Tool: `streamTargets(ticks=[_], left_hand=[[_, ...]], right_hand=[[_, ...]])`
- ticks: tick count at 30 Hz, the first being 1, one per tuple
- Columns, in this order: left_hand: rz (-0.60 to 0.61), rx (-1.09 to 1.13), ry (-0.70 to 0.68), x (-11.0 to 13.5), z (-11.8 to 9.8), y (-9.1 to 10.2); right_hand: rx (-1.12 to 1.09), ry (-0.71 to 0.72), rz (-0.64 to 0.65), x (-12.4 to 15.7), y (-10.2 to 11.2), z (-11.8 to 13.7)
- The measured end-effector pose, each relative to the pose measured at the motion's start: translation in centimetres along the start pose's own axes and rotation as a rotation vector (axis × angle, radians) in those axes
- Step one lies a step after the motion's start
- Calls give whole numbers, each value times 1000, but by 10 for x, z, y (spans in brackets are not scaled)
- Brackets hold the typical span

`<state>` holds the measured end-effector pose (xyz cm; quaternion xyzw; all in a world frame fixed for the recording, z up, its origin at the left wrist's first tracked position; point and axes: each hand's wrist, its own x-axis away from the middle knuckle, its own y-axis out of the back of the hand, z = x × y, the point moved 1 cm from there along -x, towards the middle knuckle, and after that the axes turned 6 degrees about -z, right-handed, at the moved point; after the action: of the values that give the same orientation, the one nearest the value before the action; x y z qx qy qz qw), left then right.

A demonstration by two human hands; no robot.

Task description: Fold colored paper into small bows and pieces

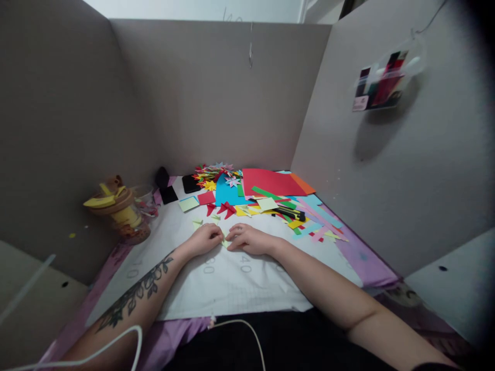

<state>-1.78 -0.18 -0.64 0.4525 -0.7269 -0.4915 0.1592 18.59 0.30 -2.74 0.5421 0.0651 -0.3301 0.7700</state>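
Observation:
My left hand (205, 239) and my right hand (249, 239) rest close together on a white cutting mat (216, 283). Both have their fingers curled and pressed on a small pale green folded paper piece (225, 241) between them. A few more pale green folded bits (197, 223) lie just beyond my left hand. Red folded paper points (226, 208) sit farther back on the mat.
Coloured paper sheets (270, 183), strips and a black-and-yellow cutter (291, 212) cover the back right. A pile of finished paper stars (213, 175) lies at the back. A yellow-lidded jar (119, 214) stands at left. Grey partition walls enclose the desk; a plastic pouch (382, 80) hangs on the right.

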Motion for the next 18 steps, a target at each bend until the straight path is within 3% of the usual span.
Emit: streamTargets(ticks=[18], left_hand=[[-29, -101, 97, -3, -7, -5]], right_hand=[[-73, -18, -38, -1, -1, 3]])
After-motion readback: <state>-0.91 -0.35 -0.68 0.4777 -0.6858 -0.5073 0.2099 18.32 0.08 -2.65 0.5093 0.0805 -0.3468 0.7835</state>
